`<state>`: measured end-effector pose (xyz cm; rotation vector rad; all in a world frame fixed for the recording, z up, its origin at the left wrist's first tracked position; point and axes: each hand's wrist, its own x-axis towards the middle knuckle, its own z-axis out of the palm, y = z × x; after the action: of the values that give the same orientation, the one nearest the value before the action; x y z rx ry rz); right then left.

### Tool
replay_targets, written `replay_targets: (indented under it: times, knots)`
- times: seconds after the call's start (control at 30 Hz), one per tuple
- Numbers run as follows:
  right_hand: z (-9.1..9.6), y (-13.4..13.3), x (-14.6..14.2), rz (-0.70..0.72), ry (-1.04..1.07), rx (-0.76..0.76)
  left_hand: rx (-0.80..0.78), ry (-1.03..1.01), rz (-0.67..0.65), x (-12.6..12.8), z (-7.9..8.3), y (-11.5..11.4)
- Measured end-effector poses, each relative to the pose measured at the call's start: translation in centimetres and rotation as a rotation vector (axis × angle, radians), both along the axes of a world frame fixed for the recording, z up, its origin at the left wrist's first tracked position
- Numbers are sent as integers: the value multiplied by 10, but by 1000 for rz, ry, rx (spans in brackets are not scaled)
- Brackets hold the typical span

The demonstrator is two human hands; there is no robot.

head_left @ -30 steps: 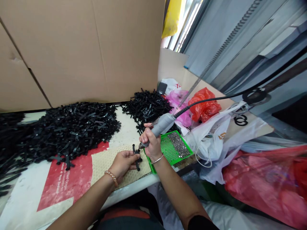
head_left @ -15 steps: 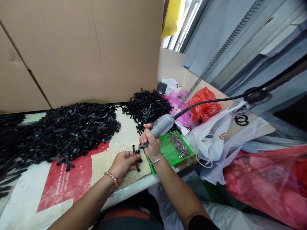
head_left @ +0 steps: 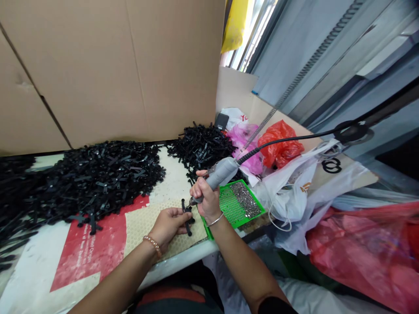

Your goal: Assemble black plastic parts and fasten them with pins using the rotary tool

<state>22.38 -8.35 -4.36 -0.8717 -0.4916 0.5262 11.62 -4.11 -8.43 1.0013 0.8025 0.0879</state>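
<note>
My left hand [head_left: 168, 223] pinches a small black cross-shaped plastic part [head_left: 186, 216] and holds it down on a beige honeycomb mat [head_left: 144, 221]. My right hand [head_left: 204, 198] is wrapped round a grey powered screwdriver [head_left: 218, 173], tilted, with its tip down on the part. A black cable [head_left: 288, 139] runs from the tool up to the right. Just right of my hands sits a green perforated tray [head_left: 229, 209] with a heap of small silver screws [head_left: 245, 198].
Big piles of black plastic parts [head_left: 94, 174] cover the table's left and back [head_left: 203, 146]. A cardboard wall [head_left: 114, 65] stands behind. Red [head_left: 279, 141], pink and white plastic bags [head_left: 294, 192] crowd the right. A red-and-white sheet [head_left: 85, 250] lies under the mat.
Almost nothing: both hands stay on the part and the tool, and the view has shifted slightly.
</note>
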Motion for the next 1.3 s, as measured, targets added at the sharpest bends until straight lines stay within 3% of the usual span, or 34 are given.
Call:
replay_targets:
  times: [0.67, 0.87, 1.17, 1.3]
  knots:
    - [0, 1, -3, -21, -56, -67, 1, -8, 4, -1, 2, 0]
    - [-3, 1, -3, 37, -83, -70, 4, -18, 21, 0, 0, 0]
    - [-6, 7, 3, 248, -81, -128, -6, -26, 70, 1, -1, -2]
    - [-4, 7, 1, 261, -94, -109, -7, -29, 63, 0, 0, -2]
